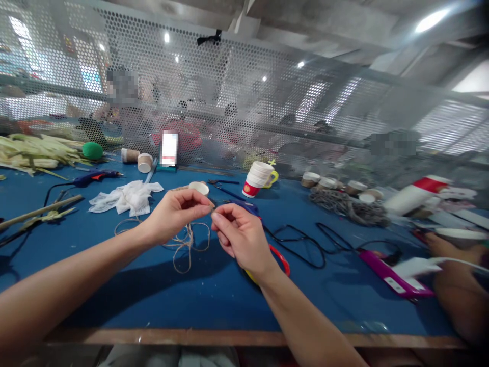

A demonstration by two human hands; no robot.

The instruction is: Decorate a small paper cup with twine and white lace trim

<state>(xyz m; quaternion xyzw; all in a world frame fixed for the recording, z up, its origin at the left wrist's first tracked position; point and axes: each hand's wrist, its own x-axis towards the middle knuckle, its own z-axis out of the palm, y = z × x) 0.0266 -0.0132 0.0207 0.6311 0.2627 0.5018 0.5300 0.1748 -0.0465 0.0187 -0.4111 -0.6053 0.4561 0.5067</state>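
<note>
both left hand (179, 211) and right hand (241, 233) near twine (189, 240), each grip together, contents unclear

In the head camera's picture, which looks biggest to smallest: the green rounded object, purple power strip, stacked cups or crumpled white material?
1. Crumpled white material and purple power strip: too alike to rank
2. Stacked cups
3. Green rounded object

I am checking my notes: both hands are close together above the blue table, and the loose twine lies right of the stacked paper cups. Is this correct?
Not quite. The head view shows the loose twine left, not right, of the stacked paper cups; the left hand and right hand are close together above the blue table.
</note>
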